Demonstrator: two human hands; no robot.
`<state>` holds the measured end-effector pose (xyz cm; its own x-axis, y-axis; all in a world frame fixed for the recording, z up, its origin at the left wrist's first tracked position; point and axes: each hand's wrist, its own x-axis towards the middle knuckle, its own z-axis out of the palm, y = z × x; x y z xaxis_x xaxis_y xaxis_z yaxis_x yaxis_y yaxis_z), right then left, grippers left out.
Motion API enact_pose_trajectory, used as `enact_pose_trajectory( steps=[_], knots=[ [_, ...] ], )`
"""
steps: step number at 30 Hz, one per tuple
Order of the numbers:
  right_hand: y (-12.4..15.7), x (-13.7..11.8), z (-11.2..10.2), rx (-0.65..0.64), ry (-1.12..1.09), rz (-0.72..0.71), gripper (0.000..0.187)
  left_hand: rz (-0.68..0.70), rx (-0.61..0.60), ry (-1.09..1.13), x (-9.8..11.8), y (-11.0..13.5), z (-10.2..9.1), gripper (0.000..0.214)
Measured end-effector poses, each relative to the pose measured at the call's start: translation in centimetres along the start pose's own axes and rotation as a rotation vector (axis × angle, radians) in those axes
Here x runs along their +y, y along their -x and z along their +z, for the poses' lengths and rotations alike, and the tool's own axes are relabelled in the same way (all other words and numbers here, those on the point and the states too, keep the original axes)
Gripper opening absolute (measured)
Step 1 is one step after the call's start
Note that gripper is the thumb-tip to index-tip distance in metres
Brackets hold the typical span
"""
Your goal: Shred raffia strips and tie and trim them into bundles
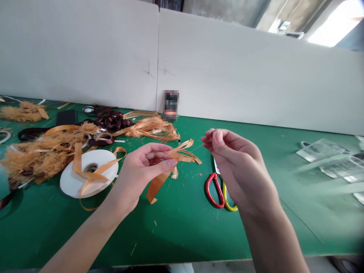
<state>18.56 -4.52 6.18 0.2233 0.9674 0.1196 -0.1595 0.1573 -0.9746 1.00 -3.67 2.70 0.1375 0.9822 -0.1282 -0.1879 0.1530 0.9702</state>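
Observation:
My left hand [142, 170] is closed in a pinch on a strip of orange ribbon [159, 182], whose frayed end [184, 151] fans out to the right of my thumb. My right hand [236, 167] is raised just right of it, fingertips pinched together on a thin strand pulled from the ribbon's frayed end. Both hands hover above the green table [182, 227]. Scissors with one red and one yellow handle [217, 191] lie on the table, partly hidden under my right hand.
A white ribbon spool [88, 172] with loose orange ribbon lies at left. Heaps of frayed orange fibre [40, 155] and dark brown ribbon [109, 121] lie behind it. Clear plastic bags [335, 159] lie at far right. White partition boards [227, 68] wall the table's back.

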Motion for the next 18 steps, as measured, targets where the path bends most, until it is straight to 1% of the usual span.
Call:
enact_pose_trajectory(
  steps=[7, 13, 18],
  knots=[
    [0.04, -0.21, 0.05, 0.023, -0.013, 0.012, 0.011, -0.025, -0.001, 0.008, 0.33, 0.39, 0.01, 0.031],
    [-0.01, -0.33, 0.23, 0.038, 0.018, 0.0, 0.011, -0.015, -0.016, -0.005, 0.09, 0.59, -0.11, 0.033],
    [-0.18, -0.31, -0.09, 0.056, 0.024, -0.009, 0.009, -0.02, -0.003, -0.001, 0.0, 0.8, -0.12, 0.032]
  ],
)
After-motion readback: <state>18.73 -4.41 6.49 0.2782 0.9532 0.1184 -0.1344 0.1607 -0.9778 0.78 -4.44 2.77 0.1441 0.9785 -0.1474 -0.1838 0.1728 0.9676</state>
